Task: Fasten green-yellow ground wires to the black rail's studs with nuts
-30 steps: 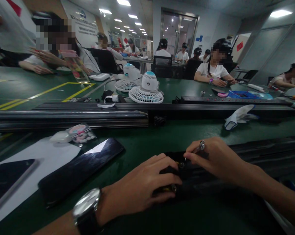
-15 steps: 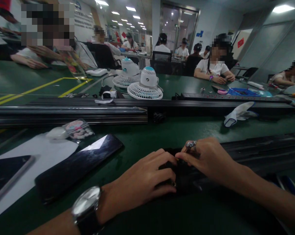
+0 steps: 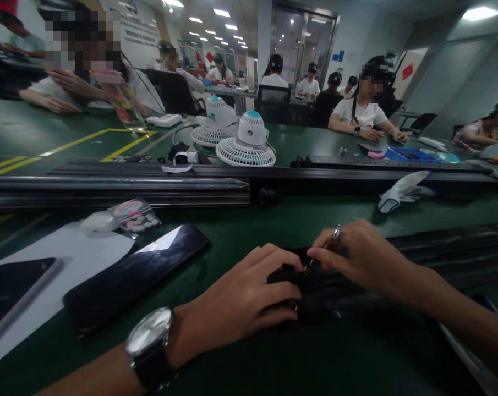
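Note:
My left hand (image 3: 252, 291), with a watch (image 3: 149, 333) at its wrist, curls its fingers over the end of a dark rail (image 3: 329, 286). Small brass-coloured bits show by its fingertips; its thumb is mostly hidden. At the rail's far edge, my right hand (image 3: 356, 258) pinches a thin, shiny metal piece (image 3: 312, 262) between thumb and forefinger. The piece's lower tip meets a small brass-coloured fitting (image 3: 306, 269) beside my left forefinger. Most of the thin piece is covered by the right fingers, so its kind is unclear.
Left lie a black phone (image 3: 137, 275), another device (image 3: 17, 297) on white paper (image 3: 67, 269), and a small packet (image 3: 135, 214). Long metal rails (image 3: 116, 192) cross the table, with two white fans (image 3: 246, 146) behind. A glove (image 3: 405, 191) lies right. People sit across the table.
My right hand has shifted slightly right and turned, so the thin metal piece now shows below its fingertips. My left hand stays over the rail's end, nearly still.

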A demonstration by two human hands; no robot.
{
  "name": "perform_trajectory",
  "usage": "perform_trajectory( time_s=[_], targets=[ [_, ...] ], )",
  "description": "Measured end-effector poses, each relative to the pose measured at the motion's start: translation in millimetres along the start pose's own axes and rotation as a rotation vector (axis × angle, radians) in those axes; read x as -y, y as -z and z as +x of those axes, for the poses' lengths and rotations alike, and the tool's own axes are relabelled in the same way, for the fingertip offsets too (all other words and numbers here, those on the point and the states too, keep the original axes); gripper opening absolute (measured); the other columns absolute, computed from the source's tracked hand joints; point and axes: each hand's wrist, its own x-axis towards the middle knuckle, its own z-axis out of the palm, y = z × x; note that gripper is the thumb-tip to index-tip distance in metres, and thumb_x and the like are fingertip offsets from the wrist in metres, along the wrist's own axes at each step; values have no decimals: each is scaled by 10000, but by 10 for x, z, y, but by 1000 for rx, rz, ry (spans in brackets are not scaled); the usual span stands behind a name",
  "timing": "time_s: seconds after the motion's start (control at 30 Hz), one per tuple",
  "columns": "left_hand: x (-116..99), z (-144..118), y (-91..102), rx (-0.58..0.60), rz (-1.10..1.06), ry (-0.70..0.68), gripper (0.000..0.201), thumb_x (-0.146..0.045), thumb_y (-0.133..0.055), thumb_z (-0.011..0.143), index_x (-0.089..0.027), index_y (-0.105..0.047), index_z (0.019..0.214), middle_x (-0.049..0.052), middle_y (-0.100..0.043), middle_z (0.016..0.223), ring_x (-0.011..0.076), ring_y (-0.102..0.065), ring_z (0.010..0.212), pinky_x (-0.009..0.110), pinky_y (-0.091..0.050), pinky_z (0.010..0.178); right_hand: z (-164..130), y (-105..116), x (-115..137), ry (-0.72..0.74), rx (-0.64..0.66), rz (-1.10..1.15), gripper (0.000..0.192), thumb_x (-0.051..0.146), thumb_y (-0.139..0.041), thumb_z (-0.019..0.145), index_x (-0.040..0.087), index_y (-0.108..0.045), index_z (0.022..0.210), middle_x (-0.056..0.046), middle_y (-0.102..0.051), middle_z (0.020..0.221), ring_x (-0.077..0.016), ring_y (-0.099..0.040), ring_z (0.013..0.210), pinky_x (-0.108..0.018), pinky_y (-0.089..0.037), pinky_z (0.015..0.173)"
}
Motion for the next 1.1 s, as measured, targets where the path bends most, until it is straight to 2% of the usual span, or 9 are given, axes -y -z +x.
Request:
perform_trajectory(
  time_s=[0.1, 0.33, 0.43, 0.5, 0.63, 0.67, 0.73, 0.9, 1.1],
  targets=[
    [-7, 11, 1, -24, 19, 1, 144, -314, -704, 939, -222, -691, 1050, 82, -558, 1346, 252, -485, 1251, 414, -457, 1050, -3, -66, 22, -25, -43, -8, 233, 299, -622, 989, 208, -770, 834, 15, -742, 675, -130, -687, 606, -254, -421, 594],
    [13, 23, -21, -15, -2, -6, 151, -363, -676, 957, -221, -700, 1003, 78, -577, 1299, 245, -491, 1230, 408, -454, 1028, -21, -184, 5, -35, 20, -70, 310, 350, -576, 1013, 199, -761, 815, -11, -755, 724, -161, -701, 647, -283, -436, 625],
    [11, 23, -12, -10, -28, 6, 113, -328, -675, 959, -230, -712, 1000, 76, -583, 1288, 243, -500, 1222, 403, -460, 1021, -19, -185, 5, -10, 27, -106, 315, 327, -540, 1023, 183, -755, 843, -25, -750, 740, -166, -685, 640, -296, -433, 631],
    [13, 23, 8, 15, -66, 5, 83, -261, -677, 952, -247, -723, 1020, 69, -583, 1303, 241, -502, 1231, 400, -463, 1025, -21, -146, 7, 41, 44, -109, 268, 288, -541, 1015, 186, -751, 885, -26, -762, 803, -171, -699, 710, -297, -452, 693],
    [30, 26, 46, 64, -144, 6, 381, -115, -696, 879, -297, -682, 1213, 51, -534, 1408, 248, -471, 1306, 425, -442, 1093, -39, -16, -5, 173, 62, -90, 194, 237, -556, 1000, 225, -741, 945, 0, -769, 901, -165, -702, 838, -286, -455, 795],
    [33, 28, 48, 60, -152, 14, 420, -127, -704, 878, -298, -659, 1259, 56, -526, 1422, 250, -468, 1315, 429, -441, 1101, -44, 9, -12, 171, 53, -79, 194, 236, -557, 1001, 230, -740, 938, 10, -767, 882, -155, -698, 815, -279, -452, 777],
    [35, 33, 42, 36, -149, 25, 376, -203, -712, 908, -281, -649, 1271, 71, -532, 1414, 247, -477, 1307, 422, -454, 1091, -48, 34, -22, 118, 26, -51, 195, 246, -571, 1001, 233, -737, 899, 31, -762, 827, -134, -691, 750, -263, -442, 719],
    [18, 37, 2, -11, -57, 13, 137, -302, -697, 944, -241, -702, 1067, 75, -554, 1367, 245, -485, 1270, 411, -447, 1052, -38, -26, -2, 49, -50, -4, 171, 268, -643, 972, 232, -748, 842, 63, -728, 677, -91, -642, 576, -236, -400, 594],
    [14, 28, -11, 3, -4, 23, 123, -374, -691, 949, -261, -705, 995, 49, -560, 1345, 256, -471, 1267, 425, -388, 1018, -27, -122, 39, 24, -74, -15, 137, 234, -699, 929, 214, -763, 810, 61, -706, 596, -90, -639, 515, -224, -383, 545]
  ],
)
